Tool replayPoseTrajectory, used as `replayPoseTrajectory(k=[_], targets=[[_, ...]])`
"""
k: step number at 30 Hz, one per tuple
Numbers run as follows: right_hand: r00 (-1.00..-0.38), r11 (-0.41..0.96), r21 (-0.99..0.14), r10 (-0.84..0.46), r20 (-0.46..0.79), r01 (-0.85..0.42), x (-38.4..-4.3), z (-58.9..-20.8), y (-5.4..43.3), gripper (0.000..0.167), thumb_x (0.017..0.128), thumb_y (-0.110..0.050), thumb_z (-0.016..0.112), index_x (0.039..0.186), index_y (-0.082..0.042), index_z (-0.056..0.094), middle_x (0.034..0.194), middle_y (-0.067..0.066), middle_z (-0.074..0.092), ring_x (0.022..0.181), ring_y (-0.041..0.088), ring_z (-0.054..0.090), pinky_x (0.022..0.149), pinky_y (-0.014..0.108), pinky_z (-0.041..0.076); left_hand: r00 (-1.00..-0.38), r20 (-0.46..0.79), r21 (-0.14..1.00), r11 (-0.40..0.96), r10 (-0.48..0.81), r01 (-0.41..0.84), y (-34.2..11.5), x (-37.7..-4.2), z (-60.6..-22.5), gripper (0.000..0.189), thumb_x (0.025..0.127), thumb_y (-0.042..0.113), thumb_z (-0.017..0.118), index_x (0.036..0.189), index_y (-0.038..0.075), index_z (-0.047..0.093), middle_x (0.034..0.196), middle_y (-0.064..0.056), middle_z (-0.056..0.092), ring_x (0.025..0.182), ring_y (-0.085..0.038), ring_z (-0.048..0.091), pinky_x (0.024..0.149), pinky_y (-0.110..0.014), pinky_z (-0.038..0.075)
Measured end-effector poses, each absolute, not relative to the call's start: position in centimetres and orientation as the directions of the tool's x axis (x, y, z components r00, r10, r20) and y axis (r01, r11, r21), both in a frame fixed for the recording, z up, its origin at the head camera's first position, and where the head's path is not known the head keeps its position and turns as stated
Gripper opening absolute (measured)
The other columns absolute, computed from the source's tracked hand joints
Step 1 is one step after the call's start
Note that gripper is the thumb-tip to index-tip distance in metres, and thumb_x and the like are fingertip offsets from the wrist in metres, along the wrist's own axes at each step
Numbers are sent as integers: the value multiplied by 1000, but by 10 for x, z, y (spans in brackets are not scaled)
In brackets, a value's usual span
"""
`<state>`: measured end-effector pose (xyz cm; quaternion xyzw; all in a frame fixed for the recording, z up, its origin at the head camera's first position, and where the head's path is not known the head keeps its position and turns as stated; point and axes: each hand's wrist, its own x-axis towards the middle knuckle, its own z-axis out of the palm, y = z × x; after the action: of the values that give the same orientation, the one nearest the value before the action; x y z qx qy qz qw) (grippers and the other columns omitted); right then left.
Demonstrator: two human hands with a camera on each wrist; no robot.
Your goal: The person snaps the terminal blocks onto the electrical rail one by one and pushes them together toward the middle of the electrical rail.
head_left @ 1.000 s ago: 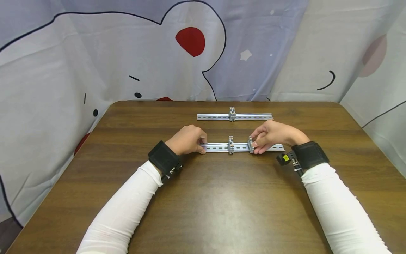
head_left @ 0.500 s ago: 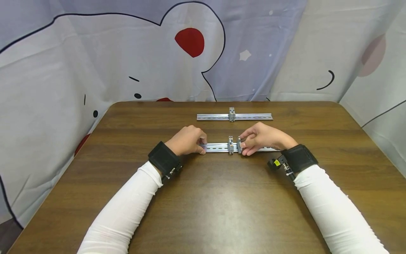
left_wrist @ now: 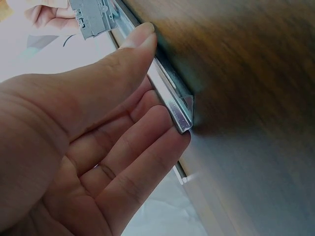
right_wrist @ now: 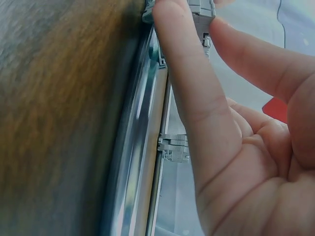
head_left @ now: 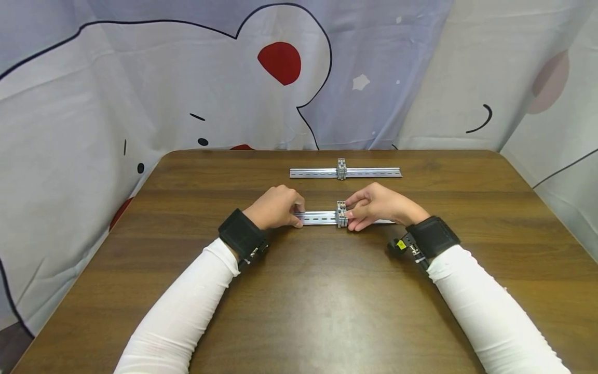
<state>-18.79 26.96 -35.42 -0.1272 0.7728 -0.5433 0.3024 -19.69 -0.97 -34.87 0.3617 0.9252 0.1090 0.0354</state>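
My left hand [head_left: 275,206] pinches the left end of the nearer slotted metal DIN rail [head_left: 318,218], thumb on one edge and fingers along the other in the left wrist view. On that rail, grey terminal blocks [head_left: 341,214] stand side by side, the rightmost against its neighbour. The fingers of my right hand [head_left: 383,204] hold this rightmost terminal block from its right side. In the right wrist view, the grey block [right_wrist: 201,9] shows between finger and thumb at the top edge, partly hidden. My right hand covers part of the rail's right half.
Behind lies a second DIN rail [head_left: 374,172] with a grey terminal block group [head_left: 342,169] at its middle, roughly parallel to the nearer one. The brown wooden table [head_left: 299,301] ends at a printed curtain [head_left: 154,83] at the back.
My right hand has slid its terminal block leftward along the rail, closing the gap to the blocks at the middle. My left hand stays on the rail's end.
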Motion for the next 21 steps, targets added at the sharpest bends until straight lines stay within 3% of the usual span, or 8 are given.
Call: replayPoseTrajectory(k=[9, 14, 21], targets=[[-774, 396, -913, -545, -322, 101, -188, -356, 271, 44, 94, -4, 62, 131, 14, 47, 99, 26, 69, 85, 32, 71, 78, 44, 56, -734, 13, 228, 713, 679, 663, -9, -196, -349, 20, 74, 26, 86, 84, 13, 74, 76, 5, 65, 70, -11, 56, 67, -30, 48], [-759, 483, -875, -558, -337, 34, -187, -357, 272, 48, 96, -14, 62, 134, 11, 46, 94, 22, 70, 81, 30, 71, 75, 42, 57, -736, 7, 222, 717, 677, 661, -7, -196, -350, 20, 75, 25, 85, 84, 13, 74, 76, 5, 65, 71, -11, 56, 68, -30, 48], [-778, 609, -783, -552, -300, -130, -177, -344, 282, 61, 96, -26, 62, 143, 7, 39, 97, 15, 72, 84, 28, 71, 72, 39, 57, -700, -47, 158, 697, 713, 699, 1, -189, -353, 24, 81, 23, 81, 97, 8, 72, 95, -5, 68, 81, -16, 58, 77, -33, 50]])
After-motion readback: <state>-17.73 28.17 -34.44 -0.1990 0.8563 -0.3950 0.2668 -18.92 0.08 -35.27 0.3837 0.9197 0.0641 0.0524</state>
